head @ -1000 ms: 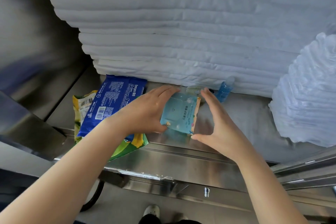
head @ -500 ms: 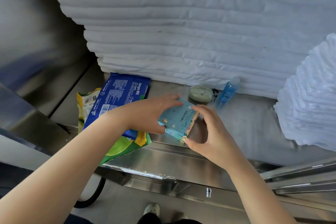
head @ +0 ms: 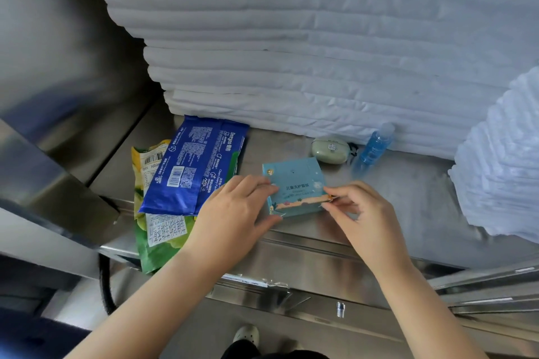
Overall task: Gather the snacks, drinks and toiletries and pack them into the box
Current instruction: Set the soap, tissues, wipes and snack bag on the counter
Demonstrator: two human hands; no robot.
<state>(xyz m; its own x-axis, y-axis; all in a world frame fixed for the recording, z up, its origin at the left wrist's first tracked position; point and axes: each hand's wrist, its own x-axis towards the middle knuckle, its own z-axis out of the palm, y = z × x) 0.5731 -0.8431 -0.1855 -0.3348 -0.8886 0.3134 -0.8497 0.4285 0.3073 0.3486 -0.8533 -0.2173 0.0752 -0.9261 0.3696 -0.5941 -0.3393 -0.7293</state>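
Observation:
A small light-blue box (head: pixel 294 183) with printed pictures lies on the steel counter (head: pixel 408 201). My left hand (head: pixel 236 213) holds its left edge between thumb and fingers. My right hand (head: pixel 358 210) pinches its lower right corner. To the left a dark blue wipes pack (head: pixel 195 166) lies on top of a green and yellow snack bag (head: pixel 157 230). Behind the box sit a pale green oval case (head: pixel 329 150) and a small blue bottle (head: pixel 374 146), which leans against the linen.
A tall stack of folded white linen (head: pixel 291 52) fills the back of the counter. A second white pile (head: pixel 501 160) stands at the right. The counter's front edge drops to steel rails and the floor, where a shoe shows.
The box was held up and tilted between both hands; it now lies lower and flatter on the counter. My right hand has shifted from its right side to its lower right corner.

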